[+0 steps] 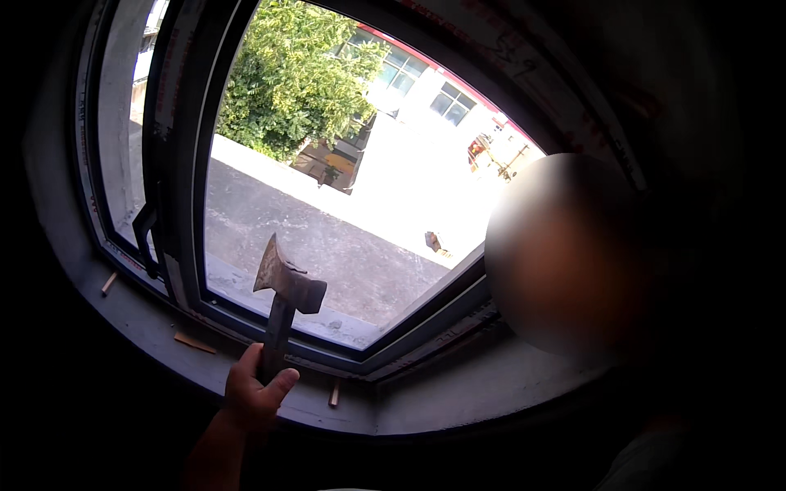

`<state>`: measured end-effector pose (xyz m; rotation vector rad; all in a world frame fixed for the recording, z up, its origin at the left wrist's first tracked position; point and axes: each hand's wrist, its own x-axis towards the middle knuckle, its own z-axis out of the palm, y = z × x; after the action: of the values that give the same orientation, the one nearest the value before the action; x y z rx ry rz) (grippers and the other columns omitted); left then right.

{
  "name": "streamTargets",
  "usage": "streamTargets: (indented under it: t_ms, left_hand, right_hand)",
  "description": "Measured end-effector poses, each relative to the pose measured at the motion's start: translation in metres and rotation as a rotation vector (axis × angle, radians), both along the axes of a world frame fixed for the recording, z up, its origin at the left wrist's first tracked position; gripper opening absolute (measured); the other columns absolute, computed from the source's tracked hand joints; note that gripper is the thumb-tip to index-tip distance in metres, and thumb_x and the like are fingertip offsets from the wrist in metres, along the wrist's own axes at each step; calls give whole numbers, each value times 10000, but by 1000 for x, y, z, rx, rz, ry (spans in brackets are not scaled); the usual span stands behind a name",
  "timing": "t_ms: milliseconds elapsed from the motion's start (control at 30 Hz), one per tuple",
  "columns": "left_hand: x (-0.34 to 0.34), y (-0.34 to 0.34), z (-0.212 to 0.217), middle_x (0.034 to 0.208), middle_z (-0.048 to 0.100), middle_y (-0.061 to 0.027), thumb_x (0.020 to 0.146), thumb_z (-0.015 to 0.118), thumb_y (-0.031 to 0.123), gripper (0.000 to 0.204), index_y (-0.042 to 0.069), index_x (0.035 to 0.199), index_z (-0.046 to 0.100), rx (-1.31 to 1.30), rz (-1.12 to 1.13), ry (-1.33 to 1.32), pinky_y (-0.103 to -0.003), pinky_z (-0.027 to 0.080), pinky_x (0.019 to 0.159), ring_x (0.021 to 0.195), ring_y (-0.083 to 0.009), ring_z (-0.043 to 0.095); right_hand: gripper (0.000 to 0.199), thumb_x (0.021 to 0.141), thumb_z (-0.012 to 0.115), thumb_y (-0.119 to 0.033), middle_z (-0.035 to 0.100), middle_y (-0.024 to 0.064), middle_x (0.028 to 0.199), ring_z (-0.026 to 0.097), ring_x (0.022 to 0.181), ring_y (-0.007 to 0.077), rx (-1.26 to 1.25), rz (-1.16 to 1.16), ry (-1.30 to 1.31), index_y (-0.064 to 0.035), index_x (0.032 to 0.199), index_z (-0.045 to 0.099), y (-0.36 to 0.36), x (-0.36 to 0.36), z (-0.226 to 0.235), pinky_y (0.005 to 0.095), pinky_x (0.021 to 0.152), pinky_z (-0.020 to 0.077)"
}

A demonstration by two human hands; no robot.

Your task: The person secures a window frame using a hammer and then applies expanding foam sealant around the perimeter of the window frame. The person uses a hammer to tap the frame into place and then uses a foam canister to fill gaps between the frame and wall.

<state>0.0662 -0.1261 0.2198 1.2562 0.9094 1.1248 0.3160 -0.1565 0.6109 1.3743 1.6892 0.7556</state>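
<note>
My left hand point(255, 394) is closed around the handle of a hatchet point(288, 282), its thumb lying along the right side. The hatchet stands roughly upright, with its worn metal head on top, the flared blade to the left and the blunt poll to the right. Behind it is the lower part of a dark-framed window point(364, 358). Whether the hatchet touches the frame, I cannot tell. My right hand is out of view.
A pale sill point(135, 315) runs below the window, bearing a flat wood piece point(195, 342) and small wooden wedges point(334, 395) point(109, 284). A window handle point(146, 233) projects at the left. Another person point(573, 254) is close on the right.
</note>
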Motion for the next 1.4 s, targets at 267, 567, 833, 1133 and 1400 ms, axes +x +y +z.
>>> streamTargets:
  t_ms: [267,567,833,1133,1400]
  left_hand:
    - [128,131,67,712,548,5,1056,676,558,538,38,1113,550,168,-372,-278,-252,488,475,529,-57,557]
    - [215,211,147,723,559,-20,1092,640,473,601,-30,1403,533,290,-472,-347,-302,514,506,544,-107,574]
    - [246,225,215,772,601,-53,1107,606,382,624,-66,1522,482,498,-528,-441,-311,516,533,593,-122,590]
    - [278,234,271,833,673,-128,1097,621,350,411,-47,1201,616,497,-467,-286,-342,570,660,712,-171,669]
    - [307,241,263,886,686,-139,1093,647,369,461,-48,1290,619,630,-408,-327,-324,564,635,705,-177,675]
  right_hand:
    - [649,919,857,-376,678,323,1353,562,1413,436,-10,-44,-40,45,1375,670,-7,6,-16,569,1271,333]
    - [685,849,918,-393,651,294,1322,569,1376,430,-15,-134,-22,-12,1372,692,1,-5,-15,603,1234,380]
    - [646,923,835,-463,655,293,1345,590,1358,429,-50,-212,-54,-43,1392,689,3,-9,-8,613,1210,401]
    - [725,857,883,-544,660,295,1361,587,1373,454,-60,-222,-135,-64,1372,710,8,-5,-18,653,1203,396]
    - [728,887,834,-591,646,306,1376,572,1387,453,-78,-217,-117,-57,1368,713,5,-5,-18,660,1212,373]
